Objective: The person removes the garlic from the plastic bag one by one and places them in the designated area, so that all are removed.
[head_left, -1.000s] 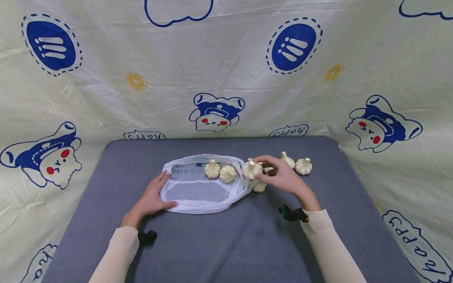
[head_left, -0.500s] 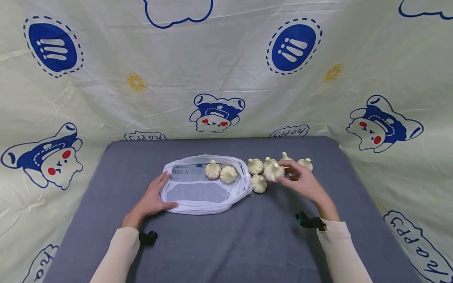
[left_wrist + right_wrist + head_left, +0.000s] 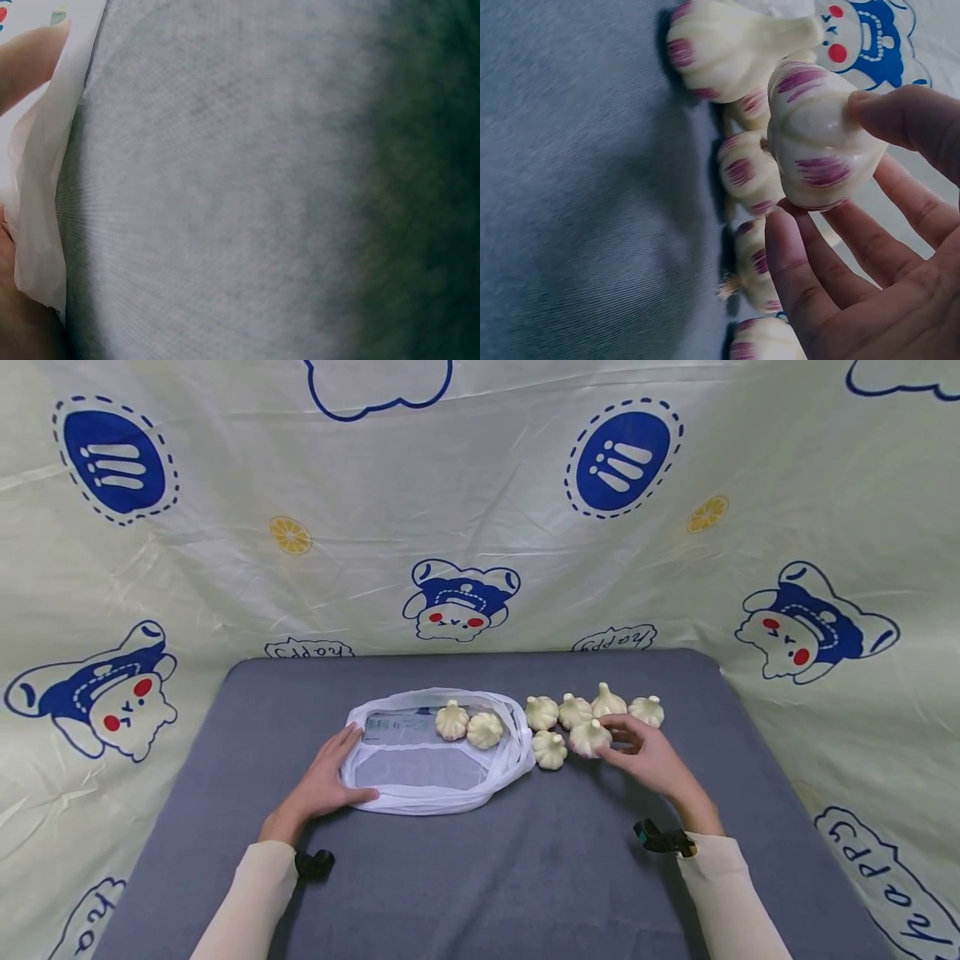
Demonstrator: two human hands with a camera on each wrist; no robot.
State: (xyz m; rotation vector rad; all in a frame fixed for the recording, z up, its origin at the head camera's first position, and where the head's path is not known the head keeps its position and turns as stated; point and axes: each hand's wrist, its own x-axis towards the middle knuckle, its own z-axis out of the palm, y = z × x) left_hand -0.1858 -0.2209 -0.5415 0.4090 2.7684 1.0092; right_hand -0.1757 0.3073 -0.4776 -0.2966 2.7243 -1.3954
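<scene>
— Garlic bulb (image 3: 589,737): where is it?
— In the right hand (image 3: 651,758), pinched between thumb and fingertips (image 3: 799,259), low over the grey tabletop (image 3: 480,868), just right of a lone bulb (image 3: 549,749) and near a far row of four bulbs (image 3: 592,708).
— And the left hand (image 3: 322,781)?
— Lying flat with relaxed fingers on the left edge of the white mesh bag (image 3: 431,768), which holds two bulbs (image 3: 468,725).

The right hand (image 3: 645,756) now carries its garlic bulb (image 3: 589,737) away from the mesh bag (image 3: 427,777), rightward. The bulb seems lowered almost onto the cloth, beside the loose bulbs (image 3: 573,710).
</scene>
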